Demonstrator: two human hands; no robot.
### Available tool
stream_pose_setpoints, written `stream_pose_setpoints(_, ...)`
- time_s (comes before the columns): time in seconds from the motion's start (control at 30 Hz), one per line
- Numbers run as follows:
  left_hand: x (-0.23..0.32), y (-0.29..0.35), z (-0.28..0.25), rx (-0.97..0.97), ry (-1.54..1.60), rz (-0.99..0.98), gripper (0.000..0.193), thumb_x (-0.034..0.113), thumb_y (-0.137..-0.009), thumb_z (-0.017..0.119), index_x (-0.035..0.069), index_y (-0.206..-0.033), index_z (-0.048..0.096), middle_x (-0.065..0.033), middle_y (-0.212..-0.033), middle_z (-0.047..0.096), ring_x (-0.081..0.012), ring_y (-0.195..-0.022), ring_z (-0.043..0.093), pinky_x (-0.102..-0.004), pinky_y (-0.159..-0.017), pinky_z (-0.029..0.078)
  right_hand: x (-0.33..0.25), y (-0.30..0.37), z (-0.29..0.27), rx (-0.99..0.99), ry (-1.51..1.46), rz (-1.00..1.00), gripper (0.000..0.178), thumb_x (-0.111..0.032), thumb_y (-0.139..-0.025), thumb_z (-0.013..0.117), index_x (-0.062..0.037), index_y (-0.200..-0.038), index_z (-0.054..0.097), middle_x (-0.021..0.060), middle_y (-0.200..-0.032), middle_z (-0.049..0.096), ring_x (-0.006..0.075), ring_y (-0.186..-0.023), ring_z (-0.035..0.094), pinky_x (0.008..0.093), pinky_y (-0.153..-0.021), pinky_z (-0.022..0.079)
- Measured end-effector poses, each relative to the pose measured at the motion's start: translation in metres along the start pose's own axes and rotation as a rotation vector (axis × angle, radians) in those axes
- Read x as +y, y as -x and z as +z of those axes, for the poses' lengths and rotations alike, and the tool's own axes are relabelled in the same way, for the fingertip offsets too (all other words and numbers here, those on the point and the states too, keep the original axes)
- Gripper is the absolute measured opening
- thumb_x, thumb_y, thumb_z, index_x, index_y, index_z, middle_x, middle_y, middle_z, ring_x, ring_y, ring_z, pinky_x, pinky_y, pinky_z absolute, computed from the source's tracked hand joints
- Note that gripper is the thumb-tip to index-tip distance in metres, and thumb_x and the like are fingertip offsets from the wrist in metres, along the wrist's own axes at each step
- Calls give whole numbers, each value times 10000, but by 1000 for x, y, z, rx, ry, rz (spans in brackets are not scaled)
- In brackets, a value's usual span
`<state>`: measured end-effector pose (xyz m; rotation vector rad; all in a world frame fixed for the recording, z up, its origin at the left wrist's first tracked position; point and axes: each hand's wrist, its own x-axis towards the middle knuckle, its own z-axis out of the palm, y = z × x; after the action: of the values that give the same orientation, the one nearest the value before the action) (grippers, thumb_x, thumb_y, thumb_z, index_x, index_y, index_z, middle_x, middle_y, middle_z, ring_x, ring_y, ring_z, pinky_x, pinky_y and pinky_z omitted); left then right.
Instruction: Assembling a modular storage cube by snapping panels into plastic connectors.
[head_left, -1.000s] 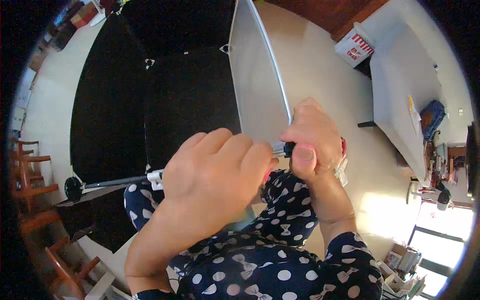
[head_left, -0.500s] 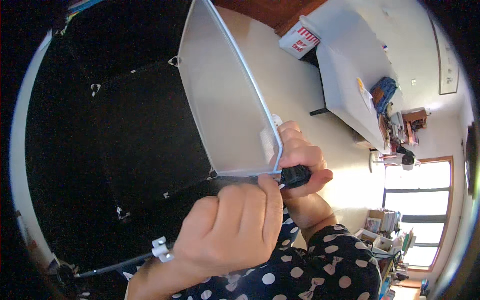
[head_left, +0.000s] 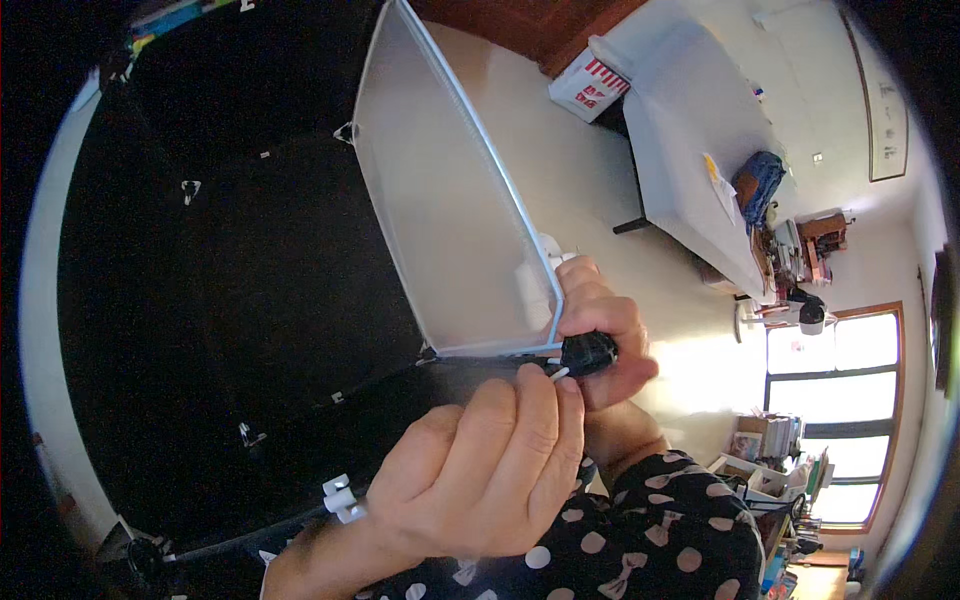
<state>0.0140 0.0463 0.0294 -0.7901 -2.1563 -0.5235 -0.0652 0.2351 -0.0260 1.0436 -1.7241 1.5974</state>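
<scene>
A large box-like structure of black fabric (head_left: 250,300) fills the left side, with a translucent panel (head_left: 450,200) edged in pale blue along its right side. My right hand (head_left: 608,305) is closed around a black corner piece (head_left: 588,353) at the panel's near end, its thumb pressed on it. Close beside it, my left hand (head_left: 480,470) is closed, with its fingertips pinching a small white peg (head_left: 560,375) next to the corner piece. What lies inside the left fingers is partly hidden. Near my left wrist a white clip (head_left: 343,499) sits on the fabric's near edge.
Small white clips (head_left: 190,190) dot the black fabric. Beyond the panel are a white-covered table (head_left: 680,130) with a dark blue bag (head_left: 760,185) on it, a white and red box (head_left: 590,85), shelves with books (head_left: 765,440) and a bright window (head_left: 835,370).
My left hand has shifted right and its fingers have moved to the white peg beside the corner piece. The right hand keeps its grip; the whole view has tilted slightly.
</scene>
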Motion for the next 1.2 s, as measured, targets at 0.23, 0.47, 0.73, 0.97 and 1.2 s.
stream_pose_setpoints(0.23,-2,2,-3,43,3,-10,152,178,-852,674,90,-965,725,-36,-952,697,-159,-749,646,-274,-602,451,-26,-5,6,-20,216,64,301,-288,-828,688,7,-852,631,114,-765,604,265,-662,545,381,-629,409)
stream_pose_setpoints(0.47,-2,-5,2,57,80,-86,159,142,-798,692,70,-939,687,-49,-890,671,-176,-721,643,-293,-589,474,-55,-18,2,-67,570,353,358,-311,-737,822,-24,-815,623,82,-757,596,227,-673,549,326,-641,439)
stream_pose_setpoints(0.73,1,-2,-7,-50,59,-233,155,191,-759,701,103,-820,590,-16,-725,562,-189,-647,586,-311,-563,443,-64,-20,33,77,587,579,220,-71,-797,725,-19,-701,534,30,-660,509,122,-636,469,281,-590,383)
stream_pose_setpoints(0.97,-1,-3,-5,-160,9,-228,141,208,-725,664,134,-766,550,1,-688,523,-170,-658,560,-330,-567,427,-55,-15,30,172,444,519,134,-53,-785,672,1,-710,574,20,-647,531,105,-619,461,277,-566,357)
stream_pose_setpoints(1.2,-2,-2,-2,-143,-9,-202,113,201,-705,619,144,-751,533,8,-680,502,-164,-636,538,-311,-557,400,-47,-8,25,218,315,545,128,-70,-795,653,-1,-707,591,29,-671,561,111,-636,487,264,-589,366)
